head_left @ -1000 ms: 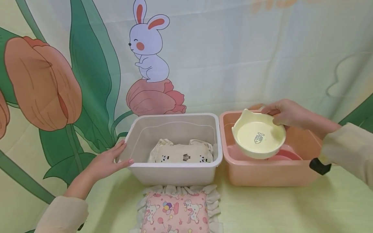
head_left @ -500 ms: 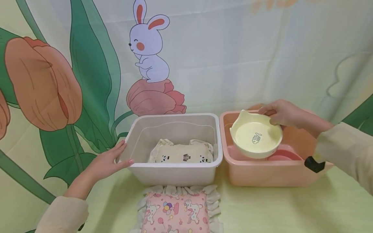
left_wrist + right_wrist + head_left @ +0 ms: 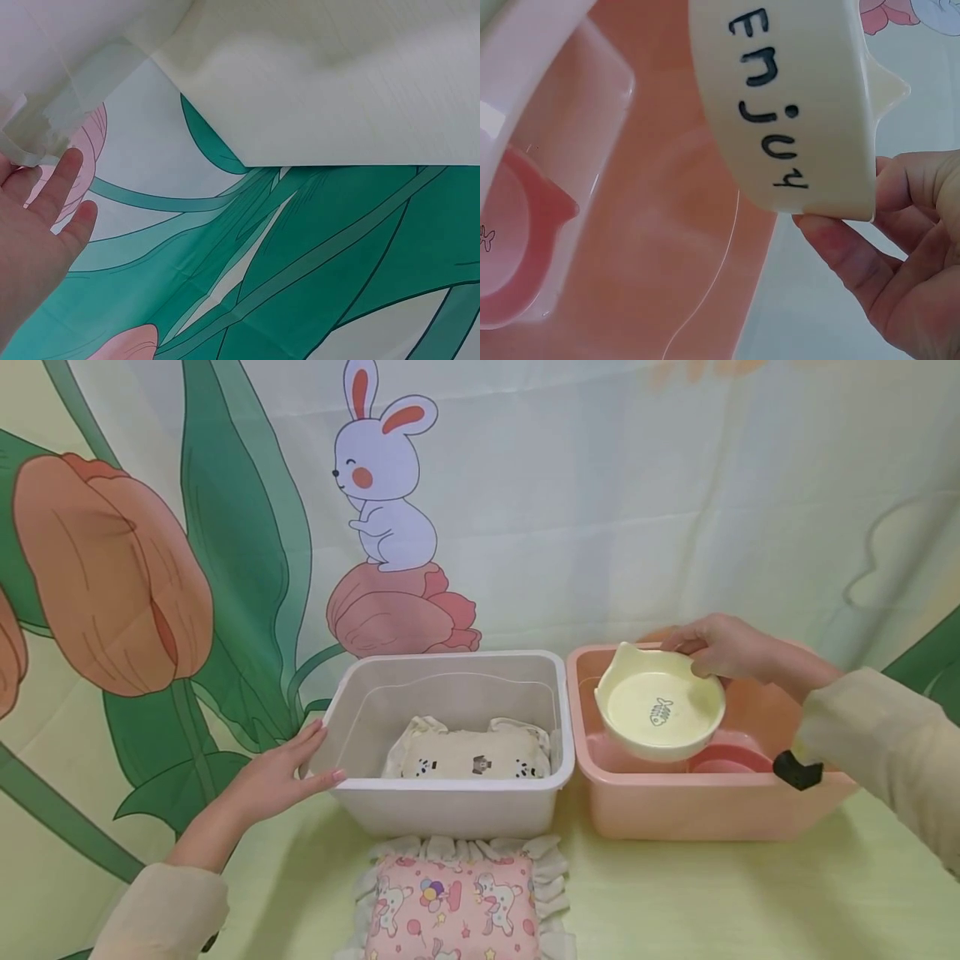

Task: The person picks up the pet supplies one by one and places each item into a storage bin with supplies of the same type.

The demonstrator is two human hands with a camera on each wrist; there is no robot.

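My right hand point(image 3: 731, 647) pinches the rim of a pale yellow cat-ear bowl point(image 3: 660, 727) between thumb and fingers. This bowl is tilted over the left part of the pink bin point(image 3: 705, 810); its inside, printed with a fishbone, faces me. Black letters run along the outer wall of the yellow bowl point(image 3: 776, 105) in the right wrist view. Below it, inside the bin, lies a pink bowl point(image 3: 547, 217) with a pointed ear. With fingers extended, my left hand point(image 3: 273, 781) rests at the left corner of the light grey bin point(image 3: 450, 810).
A cream cloth item point(image 3: 472, 753) with animal prints lies in the grey bin. In front sits a pink ruffled pillow point(image 3: 453, 906) on the pale green table point(image 3: 675, 902). Behind both bins hangs a backdrop point(image 3: 562, 527) with a rabbit and tulips.
My right hand has shifted a little left with the yellow bowl, uncovering more of the pink bowl's left side. My left hand has stayed in place.
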